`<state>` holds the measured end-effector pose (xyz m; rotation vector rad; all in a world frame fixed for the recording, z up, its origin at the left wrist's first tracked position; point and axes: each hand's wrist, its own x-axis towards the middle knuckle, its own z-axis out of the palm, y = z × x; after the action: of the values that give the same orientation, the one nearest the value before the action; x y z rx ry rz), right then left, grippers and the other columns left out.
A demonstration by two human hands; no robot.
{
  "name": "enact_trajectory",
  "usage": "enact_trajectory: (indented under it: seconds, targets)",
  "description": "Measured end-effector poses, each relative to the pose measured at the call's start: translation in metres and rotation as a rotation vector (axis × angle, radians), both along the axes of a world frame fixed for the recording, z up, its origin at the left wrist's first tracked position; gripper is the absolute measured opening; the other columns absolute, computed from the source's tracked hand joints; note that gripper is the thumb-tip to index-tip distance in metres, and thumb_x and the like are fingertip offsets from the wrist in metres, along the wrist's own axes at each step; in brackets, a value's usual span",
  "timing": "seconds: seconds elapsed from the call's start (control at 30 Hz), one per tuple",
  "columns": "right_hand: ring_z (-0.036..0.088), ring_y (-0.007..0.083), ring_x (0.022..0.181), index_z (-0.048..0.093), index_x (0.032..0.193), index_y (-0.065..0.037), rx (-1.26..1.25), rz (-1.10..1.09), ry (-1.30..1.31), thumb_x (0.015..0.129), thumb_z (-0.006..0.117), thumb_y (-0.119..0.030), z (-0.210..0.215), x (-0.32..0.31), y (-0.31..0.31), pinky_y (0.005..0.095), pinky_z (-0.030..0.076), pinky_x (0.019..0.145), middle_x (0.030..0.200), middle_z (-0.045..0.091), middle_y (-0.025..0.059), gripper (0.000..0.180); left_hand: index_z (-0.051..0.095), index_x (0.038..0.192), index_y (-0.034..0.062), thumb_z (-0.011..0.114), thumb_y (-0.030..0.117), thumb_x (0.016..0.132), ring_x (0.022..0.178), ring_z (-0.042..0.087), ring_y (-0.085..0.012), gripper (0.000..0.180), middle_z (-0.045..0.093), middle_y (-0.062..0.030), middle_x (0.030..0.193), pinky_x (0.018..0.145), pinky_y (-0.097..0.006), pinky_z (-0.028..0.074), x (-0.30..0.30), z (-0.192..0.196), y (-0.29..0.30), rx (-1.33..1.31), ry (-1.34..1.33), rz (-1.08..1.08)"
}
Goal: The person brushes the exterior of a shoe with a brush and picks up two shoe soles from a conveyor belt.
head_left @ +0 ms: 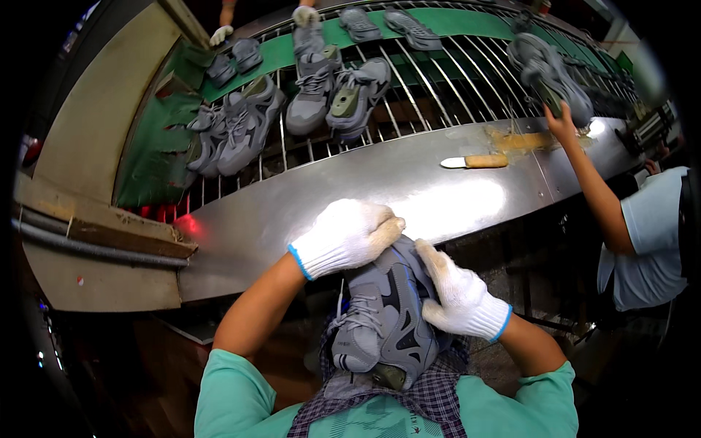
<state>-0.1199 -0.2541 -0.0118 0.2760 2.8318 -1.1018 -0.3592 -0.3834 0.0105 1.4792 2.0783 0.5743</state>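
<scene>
A grey sneaker (359,321) with grey laces and dark side panels rests against the plaid apron on my chest. A second grey shoe seems to lie against it on the right, but the overlap hides where one ends. My left hand (350,232), in a white knit glove with a blue cuff, has its fingers curled at the sneaker's far end. On the right side, my right hand (458,292), gloved the same way, presses its fingers and thumb against the grey upper. The fingertips of both hands are partly hidden.
Beyond a metal ledge (292,191), several grey sneakers (244,124) stand on a rod conveyor (416,95) with a green strip. A short wooden-handled knife (475,161) lies on the ledge. At right, a co-worker's hand (561,125) holds shoes. Another person's gloved hands (221,34) show at the far side.
</scene>
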Motion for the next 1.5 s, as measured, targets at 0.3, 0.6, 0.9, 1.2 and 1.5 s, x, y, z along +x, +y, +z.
enact_trajectory:
  seconds: [0.3,0.6,0.9,1.2,1.5]
  targets:
    - [0.076,0.0454,0.090,0.044,0.155,0.000,-0.169,-0.166,0.343,0.092,0.066,-0.021,-0.026,-0.048,0.002,0.0504,0.062,0.084,0.102,0.073,0.0306,0.070,0.080,0.101,0.0047,0.055,0.044,0.106,0.084,0.074,-0.0428,0.047,0.075,-0.0232,0.089,0.076,-0.049,0.058,0.001,0.004,-0.002,-0.051,0.066,0.131]
    - [0.074,0.0352,0.087,0.059,0.142,-0.005,0.042,0.123,0.210,0.085,0.071,-0.011,0.013,-0.013,-0.001,0.0437,0.064,0.072,0.118,0.068,0.0187,0.058,0.079,0.090,0.0056,0.054,0.045,0.108,0.077,0.072,-0.0434,0.050,0.072,-0.0230,0.081,0.070,-0.049,0.057,0.006,-0.004,-0.003,-0.022,0.106,0.207]
    - [0.075,0.0403,0.095,0.062,0.142,-0.013,0.088,0.228,0.249,0.088,0.072,-0.012,0.029,-0.007,0.000,0.0452,0.064,0.081,0.129,0.063,0.0266,0.055,0.074,0.104,-0.0040,0.053,0.037,0.113,0.083,0.073,-0.0226,0.047,0.074,-0.0115,0.094,0.079,-0.036,0.059,0.024,-0.055,-0.025,0.717,-0.520,0.714]
    - [0.066,0.0315,0.130,0.052,0.155,-0.004,-0.205,0.087,0.305,0.104,0.063,-0.026,0.022,-0.105,0.021,0.0405,0.051,0.113,0.139,0.068,0.0207,0.057,0.066,0.133,-0.0011,0.046,0.039,0.116,0.108,0.067,-0.0193,0.048,0.071,-0.0133,0.120,0.101,-0.033,0.052,0.035,-0.052,-0.041,0.810,-0.982,0.837]
    - [0.052,0.0345,0.146,0.035,0.164,0.001,-0.421,0.254,0.066,0.113,0.050,-0.029,0.048,-0.078,-0.007,0.0449,0.041,0.122,0.157,0.050,0.0269,0.061,0.059,0.133,-0.0013,0.063,0.015,0.108,0.103,0.066,-0.0162,0.030,0.070,-0.0102,0.110,0.094,-0.030,0.054,0.050,-0.013,-0.059,0.854,-0.827,0.809]
